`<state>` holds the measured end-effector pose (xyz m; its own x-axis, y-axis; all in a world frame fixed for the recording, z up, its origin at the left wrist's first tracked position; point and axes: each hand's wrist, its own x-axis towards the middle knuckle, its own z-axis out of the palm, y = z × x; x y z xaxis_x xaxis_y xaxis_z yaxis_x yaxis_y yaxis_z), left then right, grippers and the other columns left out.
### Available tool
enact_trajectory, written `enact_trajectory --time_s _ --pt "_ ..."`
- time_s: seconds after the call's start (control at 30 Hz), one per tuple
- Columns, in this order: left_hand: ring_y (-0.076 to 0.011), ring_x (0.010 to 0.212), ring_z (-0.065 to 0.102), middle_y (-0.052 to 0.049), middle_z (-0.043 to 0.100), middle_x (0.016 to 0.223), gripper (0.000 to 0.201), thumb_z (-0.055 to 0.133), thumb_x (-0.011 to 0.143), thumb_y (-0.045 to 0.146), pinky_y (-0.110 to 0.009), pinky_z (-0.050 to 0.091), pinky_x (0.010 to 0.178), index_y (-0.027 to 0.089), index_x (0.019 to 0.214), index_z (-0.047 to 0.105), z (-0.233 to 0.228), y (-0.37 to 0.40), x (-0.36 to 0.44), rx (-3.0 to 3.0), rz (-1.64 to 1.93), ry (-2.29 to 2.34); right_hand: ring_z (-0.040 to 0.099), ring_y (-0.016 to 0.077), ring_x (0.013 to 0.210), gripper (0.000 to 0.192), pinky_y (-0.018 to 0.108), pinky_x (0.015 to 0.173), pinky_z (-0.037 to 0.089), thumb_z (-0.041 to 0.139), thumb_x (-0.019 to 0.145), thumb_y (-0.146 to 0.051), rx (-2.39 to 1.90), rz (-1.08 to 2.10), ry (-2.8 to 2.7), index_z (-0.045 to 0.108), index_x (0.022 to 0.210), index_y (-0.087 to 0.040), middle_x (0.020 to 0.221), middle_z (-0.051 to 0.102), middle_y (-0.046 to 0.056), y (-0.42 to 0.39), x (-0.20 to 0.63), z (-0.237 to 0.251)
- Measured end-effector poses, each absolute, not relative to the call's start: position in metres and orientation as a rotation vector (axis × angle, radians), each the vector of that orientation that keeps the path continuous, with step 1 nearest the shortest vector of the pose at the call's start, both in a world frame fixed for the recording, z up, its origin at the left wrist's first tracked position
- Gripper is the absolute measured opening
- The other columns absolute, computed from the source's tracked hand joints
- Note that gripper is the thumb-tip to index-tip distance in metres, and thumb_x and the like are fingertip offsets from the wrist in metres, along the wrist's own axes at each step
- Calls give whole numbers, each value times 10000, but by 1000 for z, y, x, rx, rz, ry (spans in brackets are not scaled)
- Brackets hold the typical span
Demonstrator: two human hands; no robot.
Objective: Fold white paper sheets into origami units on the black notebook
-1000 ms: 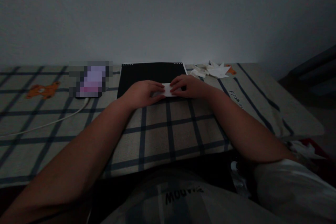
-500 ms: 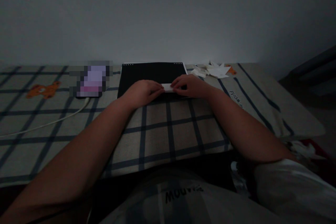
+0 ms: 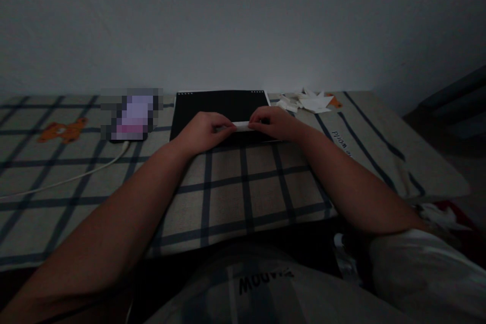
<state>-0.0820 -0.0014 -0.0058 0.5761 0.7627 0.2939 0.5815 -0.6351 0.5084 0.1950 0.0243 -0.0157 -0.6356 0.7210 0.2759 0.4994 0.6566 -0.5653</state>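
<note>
A narrow white strip of paper [image 3: 242,125] spans the gap between my two hands, above the front part of a black sheet [image 3: 222,104]. Its left end is pinched by my left hand [image 3: 208,130], thumb against fingers. My right hand [image 3: 274,122] pinches the other end with bent fingers. The ends of the strip are hidden behind the fingertips. The black sheet lies flat with small white holes along its far edge and a thin white border.
To the left lies a phone [image 3: 134,114], blurred out, with a white cable [image 3: 87,173] plugged in. Several white paper pieces [image 3: 309,101] are heaped right of the black sheet. A checked cloth [image 3: 228,182] covers the table, with the wall [image 3: 228,25] behind.
The white strip looks narrower between my fingers than before. My fingers have shifted slightly, both hands keeping their pinch at nearly the same place.
</note>
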Motion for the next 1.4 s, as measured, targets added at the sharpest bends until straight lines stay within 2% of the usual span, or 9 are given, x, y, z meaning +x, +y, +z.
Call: enact_trajectory --time_s 0.27,0.4,0.5,0.67,0.83,1.1,1.4 --pt "-287 1011 791 -102 865 1070 407 592 952 468 -412 609 961 187 1024 877 -6 1 -85 2384 753 1187 695 245 957 109 421 912 550 693 948 -328 -1002 665 -2331 739 913 -236 1028 796 76 26 196 -17" --pt "-353 1253 750 -146 825 1323 408 595 954 481 -515 557 1157 185 978 876 -9 3 -86 2488 786 1194 688 256 1011 102 443 953 557 740 876 -320 -926 666 -2337 678 848 -244 1106 780 89 29 196 -21" --pt "-388 1344 715 -177 783 1425 456 593 964 513 -560 518 1211 175 1068 882 -12 5 -87 2521 729 1257 681 264 1056 175 467 993 552 739 889 -349 -878 668 -2343 629 797 -249 1158 769 105 30 196 -23" --pt "-395 1292 734 -181 809 1356 537 586 985 567 -544 535 1159 164 1210 860 -11 5 -85 2540 600 1298 692 289 1118 322 502 1034 545 722 959 -484 -909 666 -2337 593 774 -255 1202 773 134 29 195 -24" --pt "-361 1218 731 -148 827 1289 517 628 988 539 -500 547 1095 188 1317 816 -7 3 -82 2484 564 1400 701 303 1197 282 524 1087 525 705 978 -459 -985 614 -2335 653 802 -245 1283 789 147 27 195 -23" --pt "-310 1173 707 -125 801 1324 531 754 901 440 -465 548 1105 192 1370 772 -13 5 -81 2379 600 1330 711 281 1070 193 459 1005 525 731 968 -399 -997 550 -2366 743 883 -226 1086 802 116 30 193 -25" --pt "-273 1108 701 -91 786 1294 550 805 833 403 -429 564 1061 211 1348 775 -11 4 -81 2271 639 1286 684 255 1019 193 419 959 513 734 969 -403 -987 578 -2348 745 880 -231 1056 781 89 27 190 -25"
